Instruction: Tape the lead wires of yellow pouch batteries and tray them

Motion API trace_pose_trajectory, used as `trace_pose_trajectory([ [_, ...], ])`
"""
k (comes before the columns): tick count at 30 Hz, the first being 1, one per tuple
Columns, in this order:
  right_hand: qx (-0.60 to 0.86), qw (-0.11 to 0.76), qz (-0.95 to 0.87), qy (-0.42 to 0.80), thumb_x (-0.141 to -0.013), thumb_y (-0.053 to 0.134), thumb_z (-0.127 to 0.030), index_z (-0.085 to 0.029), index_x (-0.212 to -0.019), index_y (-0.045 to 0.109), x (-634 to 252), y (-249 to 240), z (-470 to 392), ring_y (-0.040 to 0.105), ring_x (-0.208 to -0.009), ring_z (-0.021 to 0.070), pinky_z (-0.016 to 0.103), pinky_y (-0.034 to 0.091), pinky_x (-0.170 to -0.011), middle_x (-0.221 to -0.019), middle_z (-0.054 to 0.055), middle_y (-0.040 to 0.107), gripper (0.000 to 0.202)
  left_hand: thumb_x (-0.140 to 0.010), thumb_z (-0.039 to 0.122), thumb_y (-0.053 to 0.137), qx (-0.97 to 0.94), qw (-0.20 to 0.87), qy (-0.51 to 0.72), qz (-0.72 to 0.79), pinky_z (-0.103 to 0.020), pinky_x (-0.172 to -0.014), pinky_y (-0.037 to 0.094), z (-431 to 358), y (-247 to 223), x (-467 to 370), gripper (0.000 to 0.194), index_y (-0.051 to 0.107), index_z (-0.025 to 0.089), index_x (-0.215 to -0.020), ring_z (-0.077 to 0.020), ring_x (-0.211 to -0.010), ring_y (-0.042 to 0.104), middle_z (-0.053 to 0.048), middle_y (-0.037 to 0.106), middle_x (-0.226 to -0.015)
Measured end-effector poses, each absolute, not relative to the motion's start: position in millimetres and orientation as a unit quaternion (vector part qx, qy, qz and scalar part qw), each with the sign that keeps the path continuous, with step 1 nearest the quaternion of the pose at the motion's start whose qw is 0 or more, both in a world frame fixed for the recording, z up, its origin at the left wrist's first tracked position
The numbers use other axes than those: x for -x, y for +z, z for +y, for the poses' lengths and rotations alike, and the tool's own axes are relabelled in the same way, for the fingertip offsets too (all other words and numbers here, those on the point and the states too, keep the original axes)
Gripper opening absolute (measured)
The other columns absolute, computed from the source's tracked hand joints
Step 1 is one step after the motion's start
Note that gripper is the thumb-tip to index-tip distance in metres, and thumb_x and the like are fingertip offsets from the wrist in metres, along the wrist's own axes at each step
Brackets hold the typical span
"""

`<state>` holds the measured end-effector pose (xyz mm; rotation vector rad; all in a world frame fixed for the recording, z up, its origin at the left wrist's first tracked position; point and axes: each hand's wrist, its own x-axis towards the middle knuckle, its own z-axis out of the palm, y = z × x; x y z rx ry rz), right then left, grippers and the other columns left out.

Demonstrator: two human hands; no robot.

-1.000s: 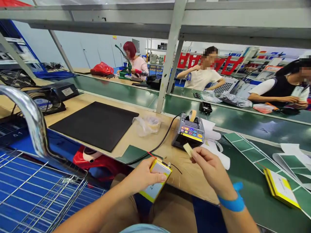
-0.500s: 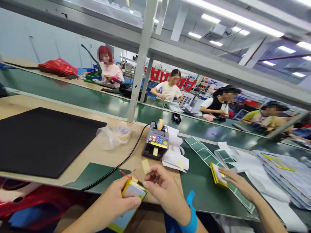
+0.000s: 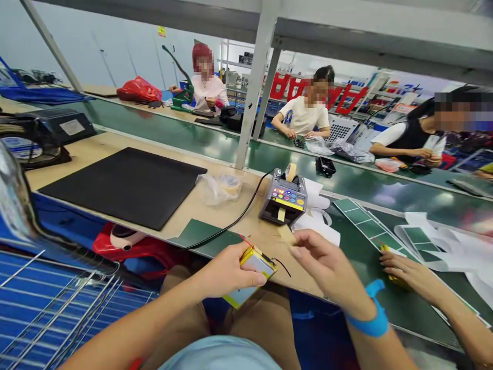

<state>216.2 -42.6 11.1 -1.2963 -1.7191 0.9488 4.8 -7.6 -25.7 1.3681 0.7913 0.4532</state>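
Observation:
My left hand (image 3: pixel 234 270) is closed round a flat silver battery pack (image 3: pixel 257 264) with yellow edges, held tilted at the table's front edge. A red wire and a black wire stick out from its top end. My right hand (image 3: pixel 318 257), with a blue band on the wrist, pinches a short piece of pale yellow tape (image 3: pixel 286 235) between thumb and fingertips, apart from the battery pack. Just beyond it stands a grey tape dispenser (image 3: pixel 285 195) with lit buttons, a tape roll on top and a tape end sticking out of its front slot.
A co-worker's hand (image 3: pixel 404 270) rests on another yellow-edged pack at the right, near green label strips (image 3: pixel 370 223) and white backing paper. A black mat (image 3: pixel 127 185) lies at the left. A black cable (image 3: pixel 241 213) crosses the table. A wire rack (image 3: pixel 77 308) stands lower left.
My view has swung left and down. My right hand, still pinching the tape, has moved away from the battery pack. The black wire now shows stretched out to the right.

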Motion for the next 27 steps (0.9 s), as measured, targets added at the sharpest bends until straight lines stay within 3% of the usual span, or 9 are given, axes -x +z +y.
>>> trace_pose_trajectory([
  [3, 0.457, 0.230, -0.785, 0.348, -0.088, 0.050, -0.033, -0.018, -0.069, 0.046, -230.9, 38.5, -37.8, 0.041, -0.067, 0.0120, 0.024, 0.033, -0.062, -0.068, -0.001, 0.047, 0.025, -0.063, 0.025, 0.069, -0.615, 0.681, 0.179, 0.354, -0.018, -0.050, 0.035, -9.2, -25.5, -0.9, 0.033, 0.051, 0.014, -0.089, -0.0084, -0.056, 0.041, 0.005, 0.049, -0.067],
  [7, 0.395, 0.111, -0.854, 0.319, -0.083, 0.053, -0.027, -0.018, -0.065, 0.039, -227.9, 55.1, -31.0, 0.036, -0.064, 0.0115, 0.024, 0.030, -0.063, -0.064, -0.003, 0.043, 0.024, -0.065, 0.020, 0.068, -0.629, 0.683, 0.170, 0.331, -0.018, -0.053, 0.038, -12.2, -22.2, -0.1, 0.031, 0.052, 0.015, -0.090, -0.0086, -0.058, 0.043, 0.006, 0.050, -0.068],
  [16, 0.318, 0.067, -0.889, 0.322, -0.071, 0.052, -0.013, -0.018, -0.061, 0.034, -211.5, 50.6, -23.0, 0.034, -0.063, 0.0100, 0.023, 0.030, -0.064, -0.064, -0.004, 0.040, 0.022, -0.066, 0.020, 0.070, -0.665, 0.658, 0.153, 0.318, -0.018, -0.054, 0.038, -16.9, -15.9, -0.7, 0.025, 0.055, 0.015, -0.086, -0.0092, -0.062, 0.045, 0.005, 0.051, -0.071],
  [27, 0.316, 0.062, -0.904, 0.280, -0.072, 0.053, -0.014, -0.018, -0.062, 0.036, -208.4, 48.3, -24.1, 0.036, -0.063, 0.0104, 0.025, 0.031, -0.068, -0.063, -0.004, 0.042, 0.020, -0.067, 0.023, 0.070, -0.687, 0.637, 0.144, 0.319, -0.018, -0.055, 0.038, -18.2, -13.5, 0.6, 0.025, 0.057, 0.015, -0.086, -0.0106, -0.063, 0.049, 0.004, 0.055, -0.071],
])
